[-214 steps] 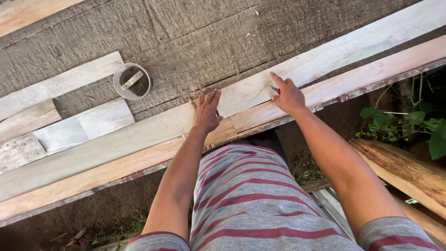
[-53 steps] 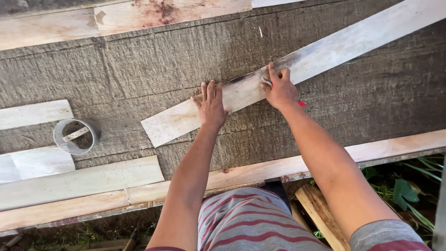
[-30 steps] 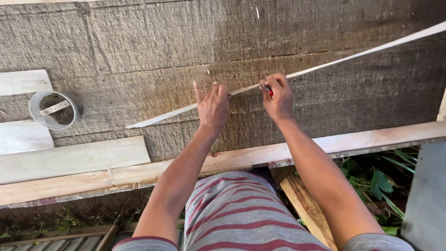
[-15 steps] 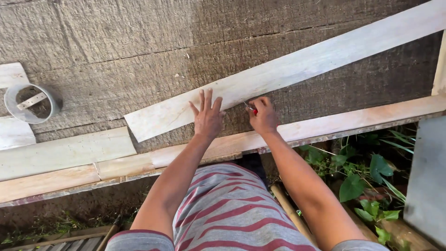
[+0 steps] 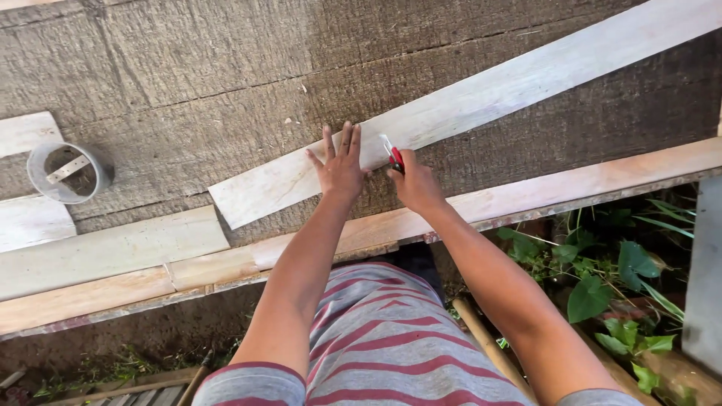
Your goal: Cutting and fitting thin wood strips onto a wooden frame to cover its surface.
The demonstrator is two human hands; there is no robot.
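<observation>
A long pale wooden strip (image 5: 511, 90) lies diagonally on the grey wooden worktop (image 5: 188, 83), running from lower left to upper right. My left hand (image 5: 340, 164) lies flat on the strip, fingers spread, pressing near its lower part. Just to the right, my right hand (image 5: 415, 184) is closed around a red utility knife (image 5: 392, 155) whose blade touches the strip's surface. Both forearms reach forward from my striped shirt.
A short clear tub (image 5: 68, 173) with a wood scrap inside stands at the left. Pale boards (image 5: 105, 252) lie along the worktop's near edge, with shorter pieces (image 5: 26, 131) at the far left. Green plants (image 5: 617, 278) and bamboo poles (image 5: 485, 342) are below on the right.
The strip was stood on edge a second ago and now lies flat again. My hands have come back toward me, and my right hand now sets the knife on the strip.
</observation>
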